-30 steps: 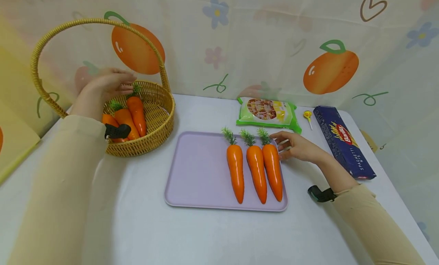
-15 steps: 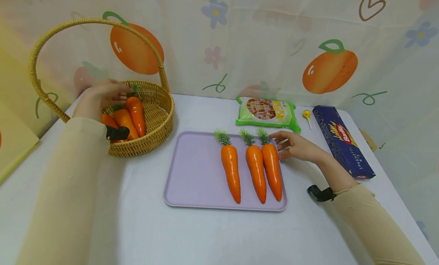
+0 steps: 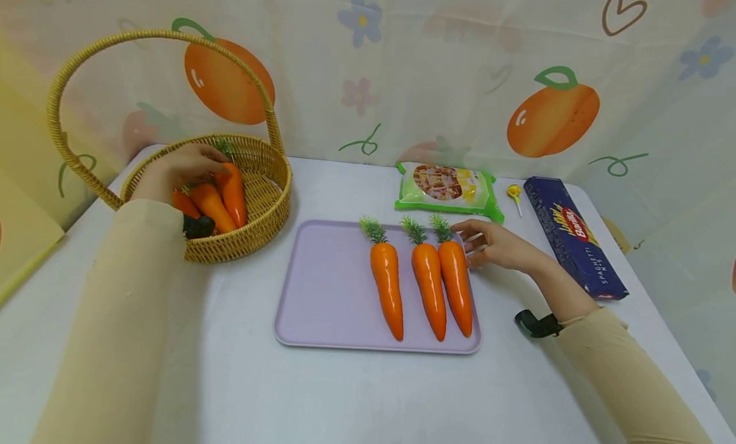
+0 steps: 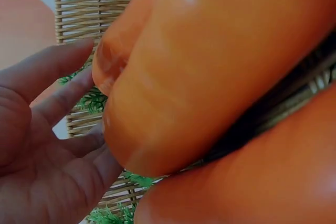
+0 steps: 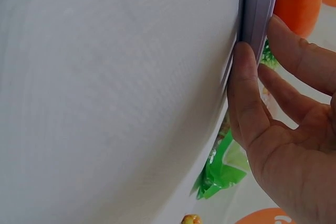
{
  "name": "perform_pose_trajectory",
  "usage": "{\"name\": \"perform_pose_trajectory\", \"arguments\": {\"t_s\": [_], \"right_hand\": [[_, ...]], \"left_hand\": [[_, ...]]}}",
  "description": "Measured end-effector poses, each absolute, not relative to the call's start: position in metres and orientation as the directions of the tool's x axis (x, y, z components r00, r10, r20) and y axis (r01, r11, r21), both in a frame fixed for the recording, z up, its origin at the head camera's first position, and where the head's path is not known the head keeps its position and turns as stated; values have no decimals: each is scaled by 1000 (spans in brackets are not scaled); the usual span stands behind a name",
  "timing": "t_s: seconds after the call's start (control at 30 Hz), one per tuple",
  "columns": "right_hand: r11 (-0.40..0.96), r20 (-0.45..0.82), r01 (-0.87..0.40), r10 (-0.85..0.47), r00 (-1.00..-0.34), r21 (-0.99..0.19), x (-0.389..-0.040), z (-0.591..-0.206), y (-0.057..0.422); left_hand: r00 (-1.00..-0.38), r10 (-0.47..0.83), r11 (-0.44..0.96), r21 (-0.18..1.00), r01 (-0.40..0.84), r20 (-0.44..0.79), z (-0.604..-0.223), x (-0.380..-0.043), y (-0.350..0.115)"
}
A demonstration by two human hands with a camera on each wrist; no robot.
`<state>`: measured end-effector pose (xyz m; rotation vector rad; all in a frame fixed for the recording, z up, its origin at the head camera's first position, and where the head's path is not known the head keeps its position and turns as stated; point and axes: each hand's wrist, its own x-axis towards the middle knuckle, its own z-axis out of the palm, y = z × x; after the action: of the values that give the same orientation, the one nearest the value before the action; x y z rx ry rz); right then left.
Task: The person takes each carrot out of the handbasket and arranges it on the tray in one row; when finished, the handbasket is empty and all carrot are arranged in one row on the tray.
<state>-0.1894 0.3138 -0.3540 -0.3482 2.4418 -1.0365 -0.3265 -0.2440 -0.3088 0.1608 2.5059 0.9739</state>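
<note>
In the head view my left hand (image 3: 184, 166) is inside the wicker basket (image 3: 255, 243), its fingertips at the leafy end of the rightmost orange toy carrot (image 3: 234, 195). A second carrot (image 3: 213, 204) lies beside it, and another (image 3: 185, 204) is partly hidden by my wrist. The left wrist view has the fingers (image 4: 84, 48) extended around a carrot's blunt end (image 4: 107, 56). My right hand (image 3: 497, 246) rests its fingertips on the right rim of the lilac tray (image 3: 328, 284). Three carrots lie on that tray: left (image 3: 386, 284), middle (image 3: 429, 287), right (image 3: 456, 284).
Behind the tray lies a green food packet (image 3: 445, 188). To its right are a yellow lollipop (image 3: 515, 193) and a blue spaghetti box (image 3: 575, 236). The basket's tall handle (image 3: 161, 36) arches over my left hand. A patterned cloth (image 3: 356, 80) hangs behind the white table (image 3: 368, 393).
My left hand has lowered into the basket onto the rightmost carrot, which shifted slightly. Earlier, the left carrot on the tray slid a little leftward. My right hand has stayed at the tray's rim.
</note>
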Motion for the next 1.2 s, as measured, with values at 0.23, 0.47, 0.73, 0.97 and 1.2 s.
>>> {"name": "perform_pose_trajectory", "arguments": {"t_s": [0.23,0.47,0.73,0.97,1.2], "right_hand": [[682,-312,-54,-402,-861,-730,-190,-354,314],[684,-315,-50,-397,-862,-727,-190,-353,314],[688,-318,-48,-395,-862,-724,-190,-353,314],[689,-314,-54,-396,-863,-723,-191,-354,315],[691,-317,-49,-392,-864,-721,-191,-354,314]], "left_hand": [[-865,307,776,631,-15,-397,-310,-325,-238],[-842,330,805,594,16,-426,-314,-329,-237],[-831,334,823,568,26,-445,-315,-330,-233],[-858,319,835,548,54,-402,-313,-330,-228],[-890,303,819,570,62,-339,-310,-330,-225]]}}
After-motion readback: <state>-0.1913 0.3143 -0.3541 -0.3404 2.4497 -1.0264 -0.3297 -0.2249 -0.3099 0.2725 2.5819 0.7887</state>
